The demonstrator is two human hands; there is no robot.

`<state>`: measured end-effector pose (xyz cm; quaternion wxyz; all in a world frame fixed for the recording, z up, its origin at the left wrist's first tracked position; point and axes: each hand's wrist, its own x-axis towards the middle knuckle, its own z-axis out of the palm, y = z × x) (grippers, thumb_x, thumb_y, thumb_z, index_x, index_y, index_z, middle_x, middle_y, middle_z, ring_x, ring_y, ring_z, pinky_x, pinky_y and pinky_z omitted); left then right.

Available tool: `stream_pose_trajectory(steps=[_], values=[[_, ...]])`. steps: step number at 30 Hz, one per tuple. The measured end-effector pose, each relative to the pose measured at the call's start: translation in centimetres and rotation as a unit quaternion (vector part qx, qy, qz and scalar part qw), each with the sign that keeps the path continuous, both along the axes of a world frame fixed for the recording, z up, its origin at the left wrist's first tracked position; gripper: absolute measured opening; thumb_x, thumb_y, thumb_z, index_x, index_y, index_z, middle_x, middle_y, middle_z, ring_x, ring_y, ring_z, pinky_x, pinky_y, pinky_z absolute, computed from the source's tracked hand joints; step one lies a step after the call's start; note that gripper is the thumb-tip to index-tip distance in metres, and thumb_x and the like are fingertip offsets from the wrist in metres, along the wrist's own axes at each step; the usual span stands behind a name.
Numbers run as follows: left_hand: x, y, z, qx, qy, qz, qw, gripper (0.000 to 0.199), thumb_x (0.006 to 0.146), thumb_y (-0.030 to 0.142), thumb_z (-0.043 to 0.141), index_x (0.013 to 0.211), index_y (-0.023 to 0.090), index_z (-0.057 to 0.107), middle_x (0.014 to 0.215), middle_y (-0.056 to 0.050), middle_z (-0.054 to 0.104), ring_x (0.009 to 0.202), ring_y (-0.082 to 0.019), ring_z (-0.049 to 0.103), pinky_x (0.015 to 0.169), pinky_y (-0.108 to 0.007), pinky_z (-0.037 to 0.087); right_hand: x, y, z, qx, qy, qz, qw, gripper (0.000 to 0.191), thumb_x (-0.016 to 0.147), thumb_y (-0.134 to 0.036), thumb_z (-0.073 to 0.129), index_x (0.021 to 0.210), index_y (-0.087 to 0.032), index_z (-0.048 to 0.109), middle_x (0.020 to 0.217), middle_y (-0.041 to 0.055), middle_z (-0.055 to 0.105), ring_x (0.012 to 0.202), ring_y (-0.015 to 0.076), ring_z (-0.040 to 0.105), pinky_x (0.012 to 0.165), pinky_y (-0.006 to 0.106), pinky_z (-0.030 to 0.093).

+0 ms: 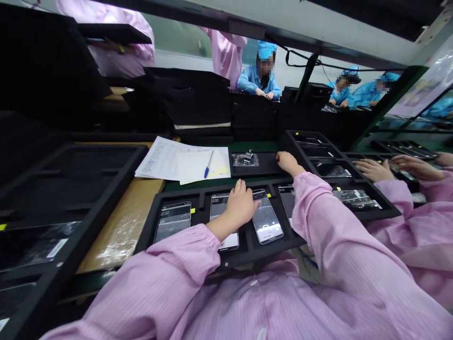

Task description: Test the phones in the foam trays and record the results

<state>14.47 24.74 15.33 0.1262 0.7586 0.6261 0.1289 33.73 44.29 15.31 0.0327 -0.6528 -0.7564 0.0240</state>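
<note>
My left hand (241, 204) lies with fingers stretched over a phone (231, 240) in a black foam tray (203, 259); its thumb reaches the edge of a second phone (269, 222). Further left in that tray rests another phone (173, 219), its screen lit grey. My right hand (288, 163) is at the right end of a small black tray (271, 166). Its fingers are bent and close together, and whatever they pinch is hidden. Partly under my right sleeve is one more phone (286, 196). A small metal clip-like piece (248, 157) and clear film lie in the small tray.
Behind the phones are printed papers (163, 158) with a blue pen (208, 165). At left, a large black tray (67, 189) stands beside a film-wrapped cardboard piece (116, 226). Another black tray (385, 208) holds screens at right, near a co-worker's hands (375, 169). Black boxes (198, 104) line the back.
</note>
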Motion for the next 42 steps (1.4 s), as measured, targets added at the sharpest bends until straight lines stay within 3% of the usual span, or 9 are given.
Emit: stream_pose_trajectory(steps=[10, 13, 17, 20, 23, 27, 30, 35, 42], values=[[-0.9, 0.8, -0.7, 0.002, -0.217, 0.031, 0.976, 0.017, 0.089, 0.030, 0.061, 0.092, 0.014, 0.056, 0.159, -0.028, 0.028, 0.154, -0.039, 0.007, 0.121, -0.062, 0.013, -2.6, -2.6, 1.7, 0.032, 0.098, -0.006, 0.995, 0.025, 0.096, -0.030, 0.067, 0.112, -0.011, 0.066, 0.120, 0.0117, 0.064, 0.112, 0.0252, 0.062, 0.099, 0.047, 0.051], [-0.5, -0.4, -0.5, -0.028, -0.334, 0.019, 0.942, 0.032, 0.085, 0.031, 0.065, 0.110, 0.016, 0.051, 0.149, -0.023, 0.045, 0.145, -0.035, 0.035, 0.116, -0.055, 0.032, -4.4, -5.2, 4.1, 0.052, 0.174, 0.021, 0.983, 0.012, 0.096, -0.015, 0.061, 0.103, -0.010, 0.070, 0.113, 0.0123, 0.069, 0.110, 0.0222, 0.064, 0.101, 0.038, 0.049], [0.1, -2.5, -1.1, -0.145, -0.466, -0.010, 0.873, 0.042, 0.074, 0.023, 0.072, 0.111, 0.017, 0.052, 0.109, -0.014, 0.070, 0.099, -0.030, 0.070, 0.085, -0.047, 0.058, -5.5, -12.3, 7.2, 0.057, 0.285, 0.092, 0.952, 0.014, 0.097, -0.018, 0.060, 0.104, -0.018, 0.073, 0.104, 0.0042, 0.074, 0.093, 0.0147, 0.069, 0.084, 0.024, 0.054], [-0.4, -3.0, -0.7, -0.193, -0.534, 0.028, 0.823, 0.037, 0.078, 0.024, 0.066, 0.110, 0.017, 0.051, 0.096, -0.011, 0.072, 0.079, -0.027, 0.072, 0.062, -0.040, 0.060, -4.5, -19.0, 7.8, -0.010, 0.503, 0.175, 0.846, 0.011, 0.088, -0.029, 0.071, 0.084, -0.019, 0.072, 0.081, 0.0021, 0.073, 0.066, 0.0138, 0.065, 0.059, 0.023, 0.053], [-1.5, -2.7, 1.4, -0.181, -0.627, 0.092, 0.752, 0.031, 0.083, 0.025, 0.064, 0.110, 0.019, 0.053, 0.104, -0.009, 0.072, 0.080, -0.021, 0.072, 0.066, -0.036, 0.061, -3.4, -23.6, 6.5, -0.103, 0.637, 0.144, 0.751, 0.024, 0.081, -0.039, 0.078, 0.074, -0.019, 0.067, 0.065, 0.0006, 0.067, 0.052, 0.0115, 0.059, 0.046, 0.020, 0.047], [-2.6, -2.1, 4.2, -0.153, -0.760, 0.193, 0.602, 0.010, 0.082, 0.009, 0.063, 0.089, 0.014, 0.060, 0.087, -0.005, 0.073, 0.072, -0.017, 0.070, 0.070, -0.033, 0.061, -3.3, -25.2, 3.6, -0.197, 0.698, 0.072, 0.684, 0.034, 0.077, -0.047, 0.080, 0.072, -0.018, 0.065, 0.067, 0.0034, 0.068, 0.048, 0.0102, 0.056, 0.038, 0.018, 0.039], [-2.6, -2.1, 5.0, -0.163, -0.784, 0.225, 0.555, 0.011, 0.083, 0.002, 0.060, 0.078, 0.012, 0.060, 0.074, -0.003, 0.071, 0.065, -0.014, 0.068, 0.071, -0.032, 0.061, -3.7, -24.9, 2.3, -0.217, 0.711, 0.056, 0.667, 0.032, 0.077, -0.046, 0.080, 0.078, -0.017, 0.067, 0.071, 0.0040, 0.069, 0.047, 0.0083, 0.052, 0.038, 0.017, 0.036], [-2.4, -2.3, 4.9, -0.169, -0.786, 0.238, 0.545, 0.016, 0.082, 0.000, 0.060, 0.072, 0.012, 0.058, 0.072, -0.003, 0.071, 0.060, -0.013, 0.065, 0.066, -0.030, 0.060, -3.9, -24.7, 2.4, -0.199, 0.706, 0.055, 0.678, 0.027, 0.077, -0.038, 0.079, 0.071, -0.017, 0.062, 0.064, -0.0002, 0.063, 0.043, 0.0047, 0.039, 0.038, 0.017, 0.027], [-2.6, -2.6, 4.8, -0.154, -0.770, 0.196, 0.587, 0.012, 0.080, 0.006, 0.065, 0.090, 0.014, 0.063, 0.093, -0.004, 0.074, 0.067, -0.013, 0.067, 0.064, -0.030, 0.060, -3.5, -24.6, 3.0, -0.213, 0.686, 0.066, 0.692, 0.025, 0.076, -0.034, 0.075, 0.067, -0.018, 0.059, 0.060, -0.0024, 0.057, 0.045, 0.0053, 0.035, 0.042, 0.019, 0.025]])
